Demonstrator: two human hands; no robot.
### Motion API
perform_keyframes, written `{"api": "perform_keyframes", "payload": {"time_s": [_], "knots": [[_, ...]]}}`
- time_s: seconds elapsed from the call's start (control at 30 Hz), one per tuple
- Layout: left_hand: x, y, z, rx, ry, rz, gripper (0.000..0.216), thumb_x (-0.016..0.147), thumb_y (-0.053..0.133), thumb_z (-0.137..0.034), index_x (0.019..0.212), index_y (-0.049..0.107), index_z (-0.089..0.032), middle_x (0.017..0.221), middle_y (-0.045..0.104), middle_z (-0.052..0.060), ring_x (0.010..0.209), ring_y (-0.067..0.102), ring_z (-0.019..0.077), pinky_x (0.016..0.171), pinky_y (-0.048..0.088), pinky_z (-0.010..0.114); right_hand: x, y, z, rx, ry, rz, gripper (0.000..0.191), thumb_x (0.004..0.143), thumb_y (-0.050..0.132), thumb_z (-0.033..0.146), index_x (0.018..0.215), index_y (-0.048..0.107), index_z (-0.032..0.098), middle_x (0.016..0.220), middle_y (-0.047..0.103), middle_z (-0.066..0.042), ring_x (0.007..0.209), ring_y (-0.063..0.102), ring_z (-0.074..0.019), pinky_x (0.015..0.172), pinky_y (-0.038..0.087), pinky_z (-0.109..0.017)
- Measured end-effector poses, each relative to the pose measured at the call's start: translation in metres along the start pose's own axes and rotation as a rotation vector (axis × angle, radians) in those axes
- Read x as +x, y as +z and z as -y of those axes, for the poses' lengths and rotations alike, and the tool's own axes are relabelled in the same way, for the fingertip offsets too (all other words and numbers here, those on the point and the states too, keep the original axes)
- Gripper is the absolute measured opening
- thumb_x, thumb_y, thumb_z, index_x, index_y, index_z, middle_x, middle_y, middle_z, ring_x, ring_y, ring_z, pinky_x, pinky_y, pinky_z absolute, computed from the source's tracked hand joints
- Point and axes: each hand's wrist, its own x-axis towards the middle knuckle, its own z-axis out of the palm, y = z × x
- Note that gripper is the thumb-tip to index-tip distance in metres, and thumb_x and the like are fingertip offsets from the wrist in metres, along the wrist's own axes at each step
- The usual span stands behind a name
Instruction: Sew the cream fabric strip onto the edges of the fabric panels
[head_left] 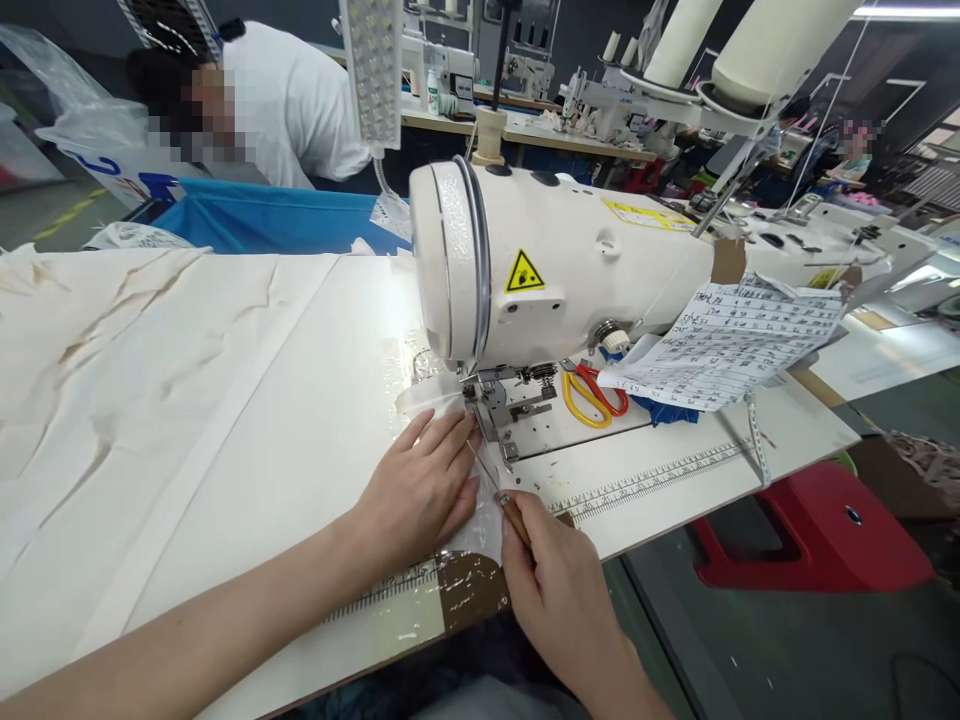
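Note:
My left hand (426,480) lies with fingers stretched out on a small piece of white fabric (487,520), close to the presser foot (484,410) of a white sewing machine (555,265). In my right hand (551,580) is an awl (514,520), gripped by its wooden handle. Its thin metal point reaches towards the fabric beside my left fingertips. Part of the fabric is hidden under my left hand, and some shows beyond the fingers by the foot.
Red-and-yellow scissors (592,395) lie right of the foot. A handwritten sheet (731,345) hangs off the machine. White cloth (97,400) covers the table's left side. A ruler strip (652,478) runs along the front. Behind stands a blue bin (277,218), with a person bent over nearby.

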Motion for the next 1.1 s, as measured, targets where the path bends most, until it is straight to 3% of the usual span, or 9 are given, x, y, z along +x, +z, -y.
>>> {"api": "perform_keyframes", "payload": {"time_s": [0.13, 0.27, 0.5, 0.8, 1.1], "knots": [[0.001, 0.0, 0.003, 0.032, 0.005, 0.017, 0.045, 0.097, 0.038, -0.022, 0.128, 0.065, -0.004, 0.136, 0.063, 0.018, 0.13, 0.054, 0.0337, 0.111, 0.041, 0.051, -0.006, -0.012, -0.013, 0.063, 0.054, -0.036, 0.025, 0.101, 0.039, 0.02, 0.113, 0.061, 0.017, 0.084, 0.073, -0.005, 0.069, 0.071, -0.02, 0.058, 0.05, -0.026], [0.001, -0.003, 0.001, 0.018, -0.002, 0.026, 0.046, 0.1, 0.035, -0.023, 0.129, 0.064, -0.004, 0.135, 0.064, 0.018, 0.129, 0.054, 0.0331, 0.111, 0.04, 0.05, -0.01, -0.02, -0.022, 0.171, 0.129, -0.045, 0.023, 0.103, 0.041, 0.024, 0.109, 0.062, 0.019, 0.07, 0.068, 0.0, 0.059, 0.066, -0.016, 0.055, 0.05, -0.022], [-0.001, -0.004, -0.004, 0.017, -0.008, 0.035, 0.045, 0.101, 0.034, -0.023, 0.131, 0.062, -0.004, 0.136, 0.063, 0.017, 0.128, 0.054, 0.0318, 0.113, 0.037, 0.049, -0.012, -0.018, -0.025, 0.254, 0.163, -0.067, 0.023, 0.104, 0.044, 0.027, 0.112, 0.063, 0.018, 0.066, 0.063, 0.003, 0.06, 0.066, -0.015, 0.065, 0.057, -0.023], [-0.002, -0.004, -0.007, -0.003, -0.022, 0.035, 0.046, 0.103, 0.034, -0.027, 0.131, 0.062, -0.004, 0.136, 0.062, 0.017, 0.129, 0.052, 0.0317, 0.113, 0.036, 0.049, -0.013, -0.017, -0.026, 0.263, 0.176, -0.071, 0.022, 0.104, 0.046, 0.028, 0.113, 0.064, 0.019, 0.068, 0.062, 0.003, 0.062, 0.066, -0.0148, 0.066, 0.058, -0.023], [-0.001, -0.005, -0.003, 0.015, 0.018, 0.05, 0.045, 0.09, 0.042, -0.01, 0.128, 0.063, -0.003, 0.134, 0.063, 0.018, 0.126, 0.053, 0.0305, 0.111, 0.038, 0.046, -0.015, -0.017, -0.026, 0.251, 0.18, -0.073, 0.024, 0.103, 0.046, 0.03, 0.113, 0.064, 0.018, 0.067, 0.063, 0.002, 0.06, 0.065, -0.0149, 0.062, 0.058, -0.022]]}}
